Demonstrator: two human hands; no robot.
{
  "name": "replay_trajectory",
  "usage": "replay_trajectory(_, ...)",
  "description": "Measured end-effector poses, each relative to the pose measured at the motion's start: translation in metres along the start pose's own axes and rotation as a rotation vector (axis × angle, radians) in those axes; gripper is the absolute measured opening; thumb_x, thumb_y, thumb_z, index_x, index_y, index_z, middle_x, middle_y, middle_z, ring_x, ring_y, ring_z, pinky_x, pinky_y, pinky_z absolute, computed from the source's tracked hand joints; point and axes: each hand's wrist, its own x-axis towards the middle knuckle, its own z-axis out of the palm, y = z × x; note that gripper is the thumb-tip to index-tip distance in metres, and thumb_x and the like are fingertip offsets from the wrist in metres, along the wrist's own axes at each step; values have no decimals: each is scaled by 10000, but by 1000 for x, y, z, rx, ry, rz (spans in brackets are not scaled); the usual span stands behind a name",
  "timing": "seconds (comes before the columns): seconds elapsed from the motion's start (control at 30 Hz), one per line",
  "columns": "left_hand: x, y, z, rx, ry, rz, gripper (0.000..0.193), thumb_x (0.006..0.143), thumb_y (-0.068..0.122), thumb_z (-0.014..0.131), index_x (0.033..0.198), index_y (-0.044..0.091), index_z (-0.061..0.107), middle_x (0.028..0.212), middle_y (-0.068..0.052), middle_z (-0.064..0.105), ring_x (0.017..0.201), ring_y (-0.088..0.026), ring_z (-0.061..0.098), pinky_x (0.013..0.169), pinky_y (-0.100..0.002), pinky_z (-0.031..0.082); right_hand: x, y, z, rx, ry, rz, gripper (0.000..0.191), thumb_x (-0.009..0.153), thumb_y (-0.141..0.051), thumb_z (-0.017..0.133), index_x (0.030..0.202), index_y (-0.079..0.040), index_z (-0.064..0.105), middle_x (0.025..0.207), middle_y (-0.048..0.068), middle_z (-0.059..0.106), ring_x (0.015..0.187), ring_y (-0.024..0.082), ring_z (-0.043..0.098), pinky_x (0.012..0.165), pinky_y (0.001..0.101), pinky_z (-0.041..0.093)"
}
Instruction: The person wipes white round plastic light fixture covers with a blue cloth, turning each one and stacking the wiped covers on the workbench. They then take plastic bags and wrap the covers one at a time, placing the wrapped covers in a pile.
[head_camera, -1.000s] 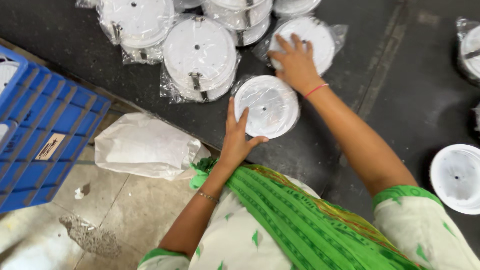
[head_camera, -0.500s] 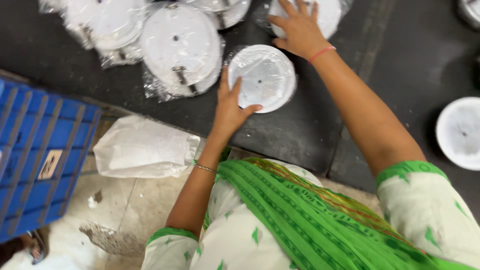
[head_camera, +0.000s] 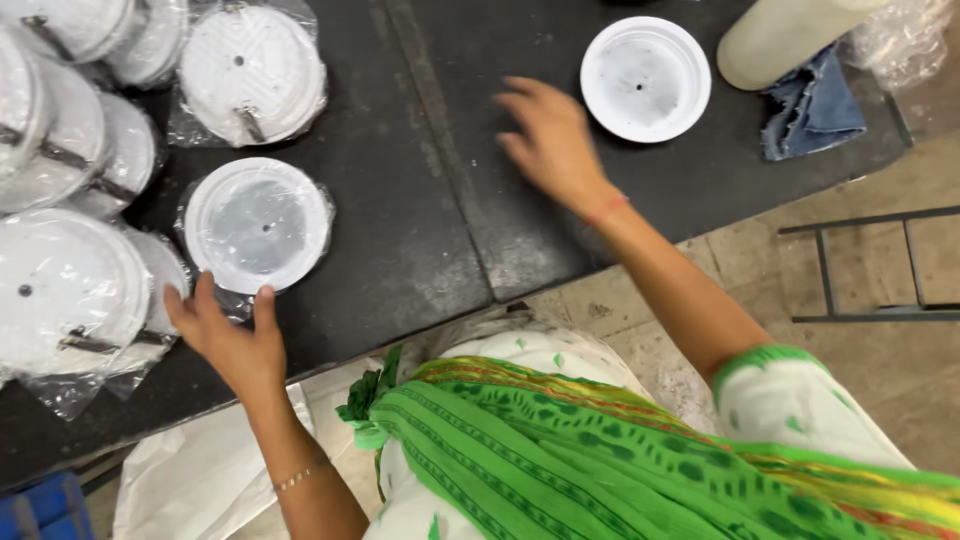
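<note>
My left hand (head_camera: 228, 338) rests at the near edge of a round white disc wrapped in clear plastic (head_camera: 257, 223) on the dark table; thumb and fingers touch its wrap without closing on it. My right hand (head_camera: 549, 139) hovers open and blurred over the bare dark tabletop (head_camera: 420, 200), holding nothing. Beyond it, to the right, lies an unwrapped white round disc (head_camera: 645, 78). More plastic-wrapped white discs are piled at the left (head_camera: 70, 280), and another sits at the top (head_camera: 250, 72).
A pale cylinder (head_camera: 780, 38) lies on folded blue denim cloth (head_camera: 812, 108) at the table's far right, beside crumpled clear plastic (head_camera: 895, 35). A metal frame (head_camera: 870, 270) stands on the floor at right. A white sack (head_camera: 200, 480) and a blue crate corner (head_camera: 40, 510) lie below left.
My right hand left the wrapped disc at the top and swung right, toward the unwrapped disc. The view shifted right. My left hand stays at the wrapped disc's edge.
</note>
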Motion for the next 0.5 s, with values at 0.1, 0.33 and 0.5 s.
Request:
replay_trajectory(0.1, -29, 25, -1, 34, 13, -35, 590, 994, 181, 806, 1491, -12, 553, 1685, -297, 257, 1574, -469, 312, 1282, -514, 307, -51, 51, -36, -80, 104, 123, 428, 902, -45, 735, 1317, -5, 637, 1433, 188, 577, 1308, 407, 531, 1110, 479, 417)
replay_trajectory(0.33, -75, 80, 17, -6, -70, -99, 512, 957, 160, 800, 1414, 47, 600, 1674, -274, 246, 1498, -456, 400, 1245, -496, 359, -78, 97, -44, -193, 121, 72, 367, 934, 56, 662, 1289, -37, 678, 1344, 141, 670, 1194, 378, 626, 1036, 451, 489)
replay_trajectory(0.5, -118, 97, 14, -28, -25, -223, 470, 956, 149, 783, 1384, 58, 612, 1678, -261, 235, 1476, -454, 428, 1208, -480, 402, -57, 65, -13, 40, 62, -50, 270, 997, 70, 634, 1254, -7, 661, 1335, 144, 681, 1189, 367, 666, 999, 422, 540)
